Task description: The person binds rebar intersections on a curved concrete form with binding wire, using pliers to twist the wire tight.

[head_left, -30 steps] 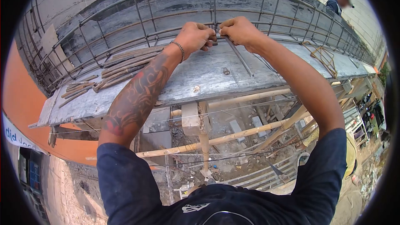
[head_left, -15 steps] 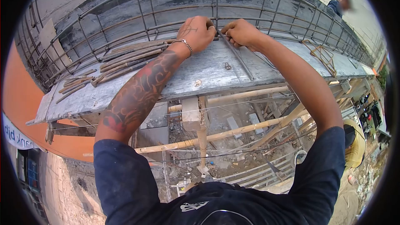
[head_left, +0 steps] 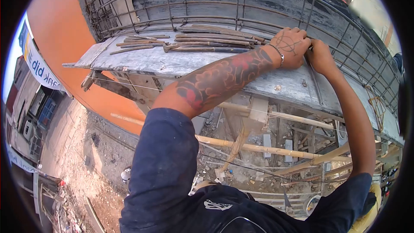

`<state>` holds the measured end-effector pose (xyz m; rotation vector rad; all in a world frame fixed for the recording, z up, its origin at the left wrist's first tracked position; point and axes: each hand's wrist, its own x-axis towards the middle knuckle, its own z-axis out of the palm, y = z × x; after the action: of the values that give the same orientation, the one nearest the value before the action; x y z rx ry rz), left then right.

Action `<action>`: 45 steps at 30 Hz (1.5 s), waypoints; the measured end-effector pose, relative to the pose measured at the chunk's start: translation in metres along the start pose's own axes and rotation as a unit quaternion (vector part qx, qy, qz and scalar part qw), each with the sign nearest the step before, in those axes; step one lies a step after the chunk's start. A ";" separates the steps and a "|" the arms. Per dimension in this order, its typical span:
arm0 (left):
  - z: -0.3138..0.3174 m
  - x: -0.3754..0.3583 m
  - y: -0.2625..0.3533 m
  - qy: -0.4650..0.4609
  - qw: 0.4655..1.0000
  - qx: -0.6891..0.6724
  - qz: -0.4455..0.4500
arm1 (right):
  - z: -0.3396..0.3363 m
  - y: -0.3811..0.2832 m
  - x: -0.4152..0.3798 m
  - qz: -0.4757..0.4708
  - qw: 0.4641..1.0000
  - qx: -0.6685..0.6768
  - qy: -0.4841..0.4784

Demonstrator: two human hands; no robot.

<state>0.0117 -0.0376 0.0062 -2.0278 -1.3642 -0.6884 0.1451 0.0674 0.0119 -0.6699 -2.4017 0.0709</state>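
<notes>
My left hand (head_left: 291, 47), at the end of the tattooed arm, is closed at the lower bars of the rebar cage (head_left: 239, 0). Right beside it, my right hand (head_left: 321, 57) has its fingers curled in. What either hand grips is hidden by the fingers. From under the hands a thin dark rod (head_left: 316, 84) slants down over the grey board (head_left: 267, 73). To the left, a pile of short steel bars (head_left: 211, 41) lies on the board next to the cage.
Wooden poles (head_left: 276, 149) cross below the board above rubble-strewn ground. An orange wall (head_left: 64, 39) and a banner (head_left: 41, 67) stand at the left. A bent wire piece (head_left: 377, 108) lies at the right. Part of a person in yellow (head_left: 368, 209) shows at lower right.
The view has swung left, so the hands, cage and bars appear further right. My hands are still together at the cage, with the left hand now turned more back-up.
</notes>
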 end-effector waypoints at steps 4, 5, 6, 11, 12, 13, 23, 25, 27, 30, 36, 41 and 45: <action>0.012 0.002 0.000 0.047 0.995 -0.080 -0.020 | -0.006 0.010 0.000 0.015 0.999 -0.009 -0.038; 0.008 0.003 0.000 0.055 0.996 -0.066 -0.001 | 0.000 0.019 0.004 0.033 0.998 -0.052 -0.027; 0.005 0.003 -0.002 0.063 0.997 -0.047 0.013 | -0.004 0.012 0.001 0.035 0.995 -0.087 -0.020; -0.009 0.007 0.019 0.030 0.988 -0.075 0.135 | -0.007 0.015 0.005 0.063 0.993 -0.085 -0.042; -0.005 0.006 0.018 0.028 0.987 -0.075 0.139 | -0.008 0.021 0.007 0.021 0.996 -0.062 -0.058; 0.000 0.003 0.017 0.028 0.986 -0.079 0.142 | -0.007 0.026 0.008 0.005 0.998 -0.039 -0.055; -0.034 0.012 -0.017 -0.142 0.964 -0.098 -0.201 | 0.004 0.014 0.003 0.116 0.993 0.000 -0.021; -0.018 0.007 -0.021 -0.147 0.968 -0.089 -0.185 | 0.009 0.013 0.005 0.130 0.991 -0.016 -0.004; -0.006 0.009 -0.023 -0.160 0.964 -0.122 -0.173 | 0.013 0.012 0.007 0.154 0.987 -0.035 0.011; 0.008 0.016 -0.026 -0.142 0.950 -0.213 -0.176 | 0.018 0.010 0.009 0.175 0.983 -0.041 0.026; 0.017 0.031 -0.034 -0.261 0.890 -0.286 -0.240 | 0.007 0.008 0.002 0.163 0.986 -0.024 0.003; 0.024 0.034 -0.039 -0.305 0.882 -0.284 -0.221 | 0.009 0.017 0.004 0.184 0.983 -0.022 -0.003; 0.026 0.031 -0.041 -0.292 0.900 -0.266 -0.184 | 0.007 0.016 0.003 0.203 0.979 -0.011 -0.020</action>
<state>-0.0133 0.0132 0.0175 -2.5668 -2.1336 -0.6933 0.1463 0.0832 0.0046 -1.1715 -2.2700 0.2296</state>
